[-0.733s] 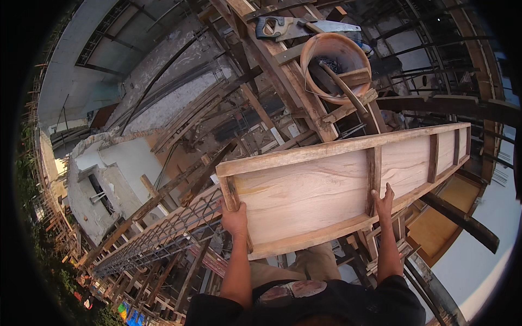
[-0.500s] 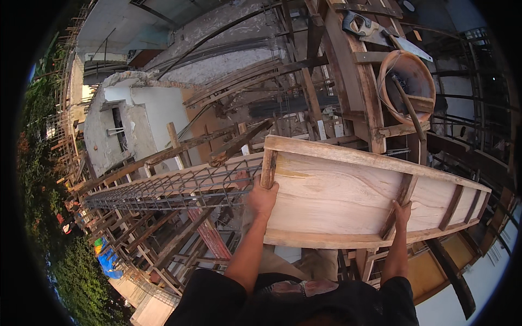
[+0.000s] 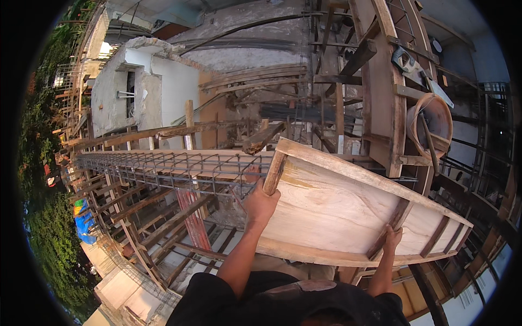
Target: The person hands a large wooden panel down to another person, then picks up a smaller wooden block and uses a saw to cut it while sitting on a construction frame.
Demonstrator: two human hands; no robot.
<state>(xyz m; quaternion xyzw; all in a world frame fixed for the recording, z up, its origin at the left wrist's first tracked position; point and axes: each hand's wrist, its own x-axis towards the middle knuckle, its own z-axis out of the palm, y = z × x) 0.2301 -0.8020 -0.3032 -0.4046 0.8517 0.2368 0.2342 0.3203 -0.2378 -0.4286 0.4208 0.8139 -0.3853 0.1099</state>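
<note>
A long framed plywood panel (image 3: 331, 198), its battens facing up, slants across in front of me from the rebar to the right. My left hand (image 3: 262, 204) is closed round the short end batten at the panel's left end. Farther along, my right hand (image 3: 392, 238) grips a dark cross batten (image 3: 398, 217) inside the frame. Just left of the panel end runs a long rebar cage (image 3: 174, 171), lying in a timber beam form. Whether the panel's underside rests on anything is hidden.
At the right, an orange-brown bucket (image 3: 411, 127) with a wooden-handled tool stands on the timber form. A handsaw (image 3: 405, 61) lies beyond it. Loose timber (image 3: 263, 138) juts out above the cage. Open scaffolding poles and gaps (image 3: 179, 239) lie below on the left.
The view has turned, so the surroundings shift. The panel now slants more, its right end swung nearer to me. Both hands keep hold of the same battens.
</note>
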